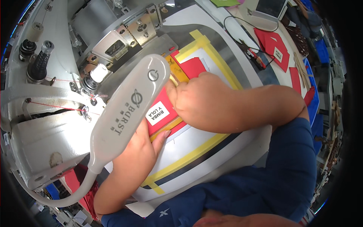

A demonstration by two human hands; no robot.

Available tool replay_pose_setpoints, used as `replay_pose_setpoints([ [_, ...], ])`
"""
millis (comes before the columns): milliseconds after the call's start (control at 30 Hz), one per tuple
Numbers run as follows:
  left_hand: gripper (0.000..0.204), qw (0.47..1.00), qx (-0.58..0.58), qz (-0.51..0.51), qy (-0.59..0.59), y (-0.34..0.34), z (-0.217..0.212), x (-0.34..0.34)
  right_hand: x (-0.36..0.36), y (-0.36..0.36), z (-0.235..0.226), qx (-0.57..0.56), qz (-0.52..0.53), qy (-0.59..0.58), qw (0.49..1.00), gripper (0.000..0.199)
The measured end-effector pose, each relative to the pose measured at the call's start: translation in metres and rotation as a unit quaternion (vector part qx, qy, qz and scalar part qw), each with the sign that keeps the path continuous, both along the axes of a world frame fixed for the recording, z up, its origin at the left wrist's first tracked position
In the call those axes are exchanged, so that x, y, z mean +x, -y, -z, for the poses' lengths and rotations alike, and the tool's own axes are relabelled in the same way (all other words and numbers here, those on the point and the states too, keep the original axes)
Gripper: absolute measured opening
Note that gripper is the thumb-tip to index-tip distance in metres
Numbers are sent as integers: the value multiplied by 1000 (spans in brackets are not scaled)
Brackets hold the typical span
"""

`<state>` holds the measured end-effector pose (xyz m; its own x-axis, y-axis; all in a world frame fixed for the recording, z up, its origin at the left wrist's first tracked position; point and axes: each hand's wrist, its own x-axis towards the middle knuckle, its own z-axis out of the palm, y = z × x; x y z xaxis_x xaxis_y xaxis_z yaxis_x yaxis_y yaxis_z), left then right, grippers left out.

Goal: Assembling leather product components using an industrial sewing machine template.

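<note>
A red fabric piece with a white printed label [158, 113] lies in an amber-yellow template frame [177, 72] on the sewing machine's bed. My left hand [140, 142] rests at the near left edge of this frame, its thumb stretched out along the border. A white lamp head [126, 109] hides its other fingers. Over the frame's right side, my right hand [202, 100] is closed, knuckles up, fingers curled down against the red fabric. Whatever those fingers pinch is hidden. Beyond them, more red fabric [193, 67] shows.
The white sewing machine [49, 140] with red thread and a bright light fills the left. Yellow tape [223, 64] borders white paper on the bed. At the upper right lie red pieces [274, 49], red-handled snips [257, 58] and a black cable [227, 24].
</note>
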<state>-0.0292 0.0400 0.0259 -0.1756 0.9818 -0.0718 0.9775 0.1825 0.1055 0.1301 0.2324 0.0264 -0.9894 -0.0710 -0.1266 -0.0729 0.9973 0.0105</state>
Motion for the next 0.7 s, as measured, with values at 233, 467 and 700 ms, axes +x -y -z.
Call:
replay_pose_setpoints([
  [233,84,997,36,7,-62,18,6,2,-3,8,-9,16,-2,66,998,41],
  [467,83,997,48,37,-54,25,13,-2,-5,13,-4,89,-7,40,995,30],
  [700,81,998,10,11,-63,21,5,-1,-7,4,-9,-4,5,62,998,39],
])
